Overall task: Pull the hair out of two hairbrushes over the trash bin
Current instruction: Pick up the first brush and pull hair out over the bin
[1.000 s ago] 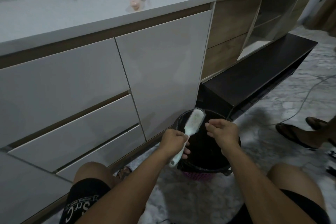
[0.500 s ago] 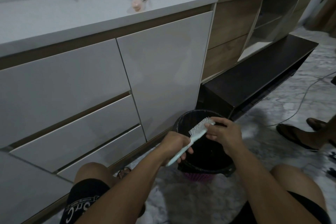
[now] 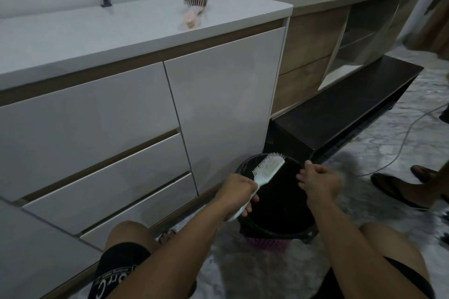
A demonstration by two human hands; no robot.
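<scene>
My left hand [image 3: 237,193] grips the handle of a pale mint hairbrush [image 3: 267,168], whose bristled head tilts up to the right over the black-lined trash bin [image 3: 245,162]. My right hand [image 3: 319,181] hovers over the bin's right side, a short gap from the brush head, fingers curled together; whether it pinches hair I cannot tell. A second brush, pink with a tuft of brown hair in its bristles [image 3: 193,8], lies on the white cabinet top.
White cabinet [image 3: 218,94] with drawers stands right behind the bin. A low dark bench [image 3: 340,114] runs to the right. Another person's sandalled feet [image 3: 398,187] and a white cable [image 3: 410,128] are on the marble floor at right. My knees flank the bin.
My right hand has come off the brush head and drawn right, over the bin. The brush stays in my left hand, its bristles now turned up and left.
</scene>
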